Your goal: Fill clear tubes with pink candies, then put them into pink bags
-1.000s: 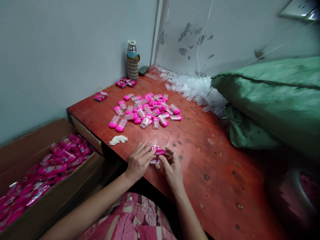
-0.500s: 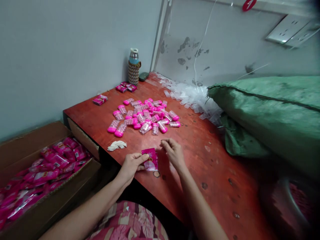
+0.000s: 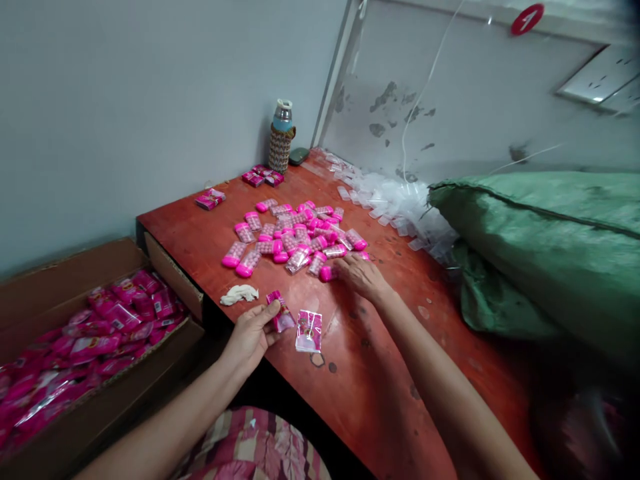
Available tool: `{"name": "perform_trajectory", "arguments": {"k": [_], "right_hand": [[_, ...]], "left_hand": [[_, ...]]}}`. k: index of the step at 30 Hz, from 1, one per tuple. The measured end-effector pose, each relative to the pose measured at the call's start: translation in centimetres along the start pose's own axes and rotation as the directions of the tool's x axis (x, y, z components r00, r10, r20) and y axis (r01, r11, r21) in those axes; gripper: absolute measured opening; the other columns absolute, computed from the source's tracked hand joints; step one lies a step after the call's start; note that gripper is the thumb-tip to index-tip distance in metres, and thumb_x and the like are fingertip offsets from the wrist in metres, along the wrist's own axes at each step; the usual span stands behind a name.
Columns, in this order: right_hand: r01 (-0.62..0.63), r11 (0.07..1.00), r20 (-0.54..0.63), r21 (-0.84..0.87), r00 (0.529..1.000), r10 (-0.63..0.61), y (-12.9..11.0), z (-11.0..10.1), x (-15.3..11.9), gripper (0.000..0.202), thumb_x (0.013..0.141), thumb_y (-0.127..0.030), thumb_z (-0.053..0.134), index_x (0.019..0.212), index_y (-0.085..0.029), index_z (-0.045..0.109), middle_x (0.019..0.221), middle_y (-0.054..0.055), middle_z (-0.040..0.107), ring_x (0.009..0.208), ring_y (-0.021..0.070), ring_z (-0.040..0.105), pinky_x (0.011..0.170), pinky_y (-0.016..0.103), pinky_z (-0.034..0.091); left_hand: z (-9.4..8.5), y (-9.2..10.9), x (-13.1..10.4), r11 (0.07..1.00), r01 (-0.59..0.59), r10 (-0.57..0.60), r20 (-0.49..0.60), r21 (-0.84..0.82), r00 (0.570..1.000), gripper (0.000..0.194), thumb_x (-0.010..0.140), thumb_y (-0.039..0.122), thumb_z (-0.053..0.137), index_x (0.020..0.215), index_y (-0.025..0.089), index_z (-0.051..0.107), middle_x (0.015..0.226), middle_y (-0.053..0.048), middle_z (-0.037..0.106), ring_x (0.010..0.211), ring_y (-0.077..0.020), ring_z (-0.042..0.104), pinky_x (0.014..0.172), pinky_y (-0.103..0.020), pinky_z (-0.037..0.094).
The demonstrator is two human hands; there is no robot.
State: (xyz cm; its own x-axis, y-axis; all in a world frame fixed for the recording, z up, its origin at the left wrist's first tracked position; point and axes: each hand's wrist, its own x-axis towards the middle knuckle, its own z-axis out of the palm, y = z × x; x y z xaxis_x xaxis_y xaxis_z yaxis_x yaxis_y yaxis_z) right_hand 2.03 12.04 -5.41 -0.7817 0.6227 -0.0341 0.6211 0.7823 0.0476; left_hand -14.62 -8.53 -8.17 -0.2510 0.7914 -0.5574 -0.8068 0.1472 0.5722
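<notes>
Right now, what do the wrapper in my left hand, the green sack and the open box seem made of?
Wrapper: probably thin plastic film, glossy, given its sheen. Sack: perhaps woven plastic, softly shiny, by its creases and dark seam; weave unclear. Box: likely cardboard, matte brown, by its stiff flaps.

Dim, cool light lays a dull sheen on the red wooden tabletop point(image 3: 333, 387), shadowed beside the bare right forearm point(image 3: 440, 373). Glare streaks the glossy pink plastic packets point(image 3: 95, 347); wide-angle distortion, blur and darkness mar the right edge.
</notes>
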Motion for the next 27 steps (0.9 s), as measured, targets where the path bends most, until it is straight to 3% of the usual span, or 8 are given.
{"name": "perform_trajectory", "arguments": {"k": [4, 6, 8, 10, 11, 13, 19, 27], "right_hand": [[-0.152, 0.983, -0.031, 0.102, 0.987, 0.156, -1.6, 0.7, -3.5, 0.018, 0.083, -0.032, 0.045, 0.082, -0.017, 0.056, 0.075, 0.007, 0.061, 0.067, 0.0182, 0.055, 0.053, 0.024, 0.034], [-0.247, 0.881, -0.069, 0.403, 0.952, 0.299, -3.9, 1.0, -5.7, 0.023, 0.081, -0.038, 0.046, 0.073, -0.018, 0.053, 0.059, 0.001, 0.056, 0.054, 0.0146, 0.051, 0.048, 0.023, 0.032], [-0.217, 0.528, -0.048, 0.821, 0.896, 0.442, -7.1, 1.2, -7.9, 0.024, 0.076, -0.042, 0.053, 0.067, -0.019, 0.052, 0.054, -0.002, 0.053, 0.048, 0.0128, 0.047, 0.045, 0.022, 0.032], [-0.165, 0.148, 0.080, 0.975, 0.884, 0.461, -10.5, 1.3, -9.9, 0.022, 0.074, -0.040, 0.057, 0.069, -0.019, 0.053, 0.052, -0.003, 0.053, 0.043, 0.0108, 0.045, 0.042, 0.021, 0.031], [-0.169, 0.011, 0.148, 0.986, 0.890, 0.431, -12.1, 1.2, -10.7, 0.021, 0.074, -0.039, 0.057, 0.073, -0.019, 0.054, 0.053, -0.003, 0.054, 0.042, 0.0102, 0.044, 0.040, 0.021, 0.032], [-0.169, -0.123, 0.207, 0.978, 0.873, 0.442, -14.5, 1.2, -11.7, 0.020, 0.076, -0.038, 0.056, 0.079, -0.018, 0.055, 0.058, -0.002, 0.056, 0.044, 0.0094, 0.045, 0.039, 0.020, 0.034], [-0.148, -0.215, 0.240, 0.965, 0.829, 0.505, -16.6, 1.8, -11.9, 0.024, 0.074, -0.040, 0.058, 0.080, -0.018, 0.054, 0.058, -0.002, 0.057, 0.043, 0.0083, 0.047, 0.036, 0.017, 0.035], [-0.106, -0.295, 0.248, 0.950, 0.831, 0.499, -17.0, 2.2, -11.9, 0.023, 0.073, -0.039, 0.059, 0.079, -0.017, 0.054, 0.058, -0.002, 0.057, 0.042, 0.0075, 0.047, 0.036, 0.016, 0.035]], "left_hand": [[0.7, -0.1, 0.6, 0.992, 0.028, -0.035, -0.052, -0.124, 0.998, 0.010, 0.069, 0.020, 0.065, 0.074, 0.014, 0.058, 0.065, -0.001, 0.064, 0.058, -0.0120, 0.061, 0.056, -0.026, 0.054], [1.1, -0.2, 0.9, 0.983, 0.029, -0.042, -0.070, -0.180, 0.997, 0.010, 0.070, 0.019, 0.064, 0.076, 0.014, 0.058, 0.068, -0.002, 0.064, 0.061, -0.0129, 0.062, 0.059, -0.028, 0.054], [1.3, -0.3, 1.1, 0.975, 0.021, -0.039, -0.076, -0.221, 0.996, 0.009, 0.071, 0.018, 0.064, 0.076, 0.014, 0.057, 0.068, -0.002, 0.065, 0.063, -0.0139, 0.063, 0.062, -0.030, 0.054], [1.4, -0.5, 1.1, 0.970, 0.009, -0.026, -0.069, -0.244, 0.997, 0.008, 0.072, 0.018, 0.063, 0.074, 0.014, 0.057, 0.066, -0.002, 0.065, 0.063, -0.0146, 0.063, 0.065, -0.032, 0.054], [1.5, -0.6, 1.1, 0.969, 0.003, -0.020, -0.065, -0.246, 0.998, 0.008, 0.072, 0.018, 0.063, 0.074, 0.014, 0.057, 0.065, -0.002, 0.064, 0.063, -0.0146, 0.063, 0.064, -0.032, 0.054], [1.8, -1.1, 1.0, 0.972, -0.005, -0.007, -0.049, -0.236, 0.999, 0.008, 0.072, 0.018, 0.063, 0.075, 0.014, 0.057, 0.064, -0.001, 0.064, 0.060, -0.0139, 0.062, 0.062, -0.030, 0.054], [2.9, -2.3, 0.5, 0.977, -0.008, 0.017, 0.038, -0.214, 0.999, 0.009, 0.070, 0.018, 0.064, 0.071, 0.012, 0.057, 0.061, -0.001, 0.062, 0.053, -0.0109, 0.059, 0.053, -0.022, 0.050], [3.3, -2.5, -0.1, 0.988, -0.043, 0.058, 0.099, -0.151, 0.993, 0.016, 0.068, 0.023, 0.067, 0.069, 0.012, 0.056, 0.060, -0.001, 0.060, 0.051, -0.0098, 0.057, 0.051, -0.021, 0.048]]}}
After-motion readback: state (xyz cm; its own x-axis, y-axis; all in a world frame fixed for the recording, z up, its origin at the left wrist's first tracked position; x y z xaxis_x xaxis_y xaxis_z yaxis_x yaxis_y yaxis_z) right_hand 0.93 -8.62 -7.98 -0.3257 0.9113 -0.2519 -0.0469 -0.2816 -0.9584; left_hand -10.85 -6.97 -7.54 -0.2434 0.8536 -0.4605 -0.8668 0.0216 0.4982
